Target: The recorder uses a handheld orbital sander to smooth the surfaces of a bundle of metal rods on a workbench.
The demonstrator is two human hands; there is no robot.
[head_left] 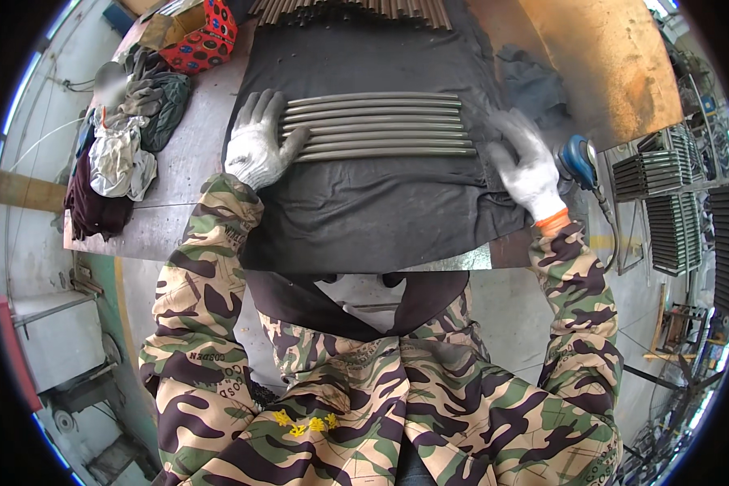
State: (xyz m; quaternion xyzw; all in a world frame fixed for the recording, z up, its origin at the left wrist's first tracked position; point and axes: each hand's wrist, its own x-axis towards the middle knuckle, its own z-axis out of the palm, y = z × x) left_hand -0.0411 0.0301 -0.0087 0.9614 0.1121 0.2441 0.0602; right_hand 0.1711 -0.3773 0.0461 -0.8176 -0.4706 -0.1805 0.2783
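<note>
Several metal tubes (381,130) lie side by side in a row on a black cloth (364,211) spread over the table. My left hand (259,142), in a pale grey work glove, rests flat at their left ends, fingers stretched away and thumb reaching over the lower tubes. To the right of the row, a little apart from the tubes' ends, my right hand (528,166) lies open with its fingers extended; its glove has an orange cuff. Just beyond that hand is a blue power sander (577,160) with a cable.
More tubes (356,10) are stacked at the far edge. A red patterned cardboard box (206,40) and a heap of rags (125,154) sit at left. Dark rags (530,85) lie near a stained board (616,65). Racked dark parts (668,211) stand beyond the table's right side.
</note>
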